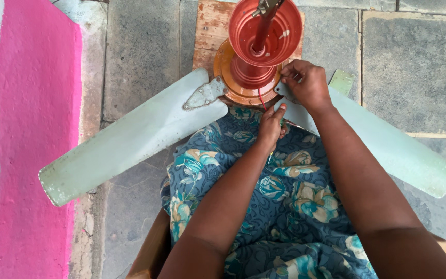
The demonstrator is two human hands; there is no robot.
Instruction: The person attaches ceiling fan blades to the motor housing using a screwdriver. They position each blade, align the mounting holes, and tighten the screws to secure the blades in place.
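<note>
Soft even daylight, faint shadows, sharp focus, no glare
</note>
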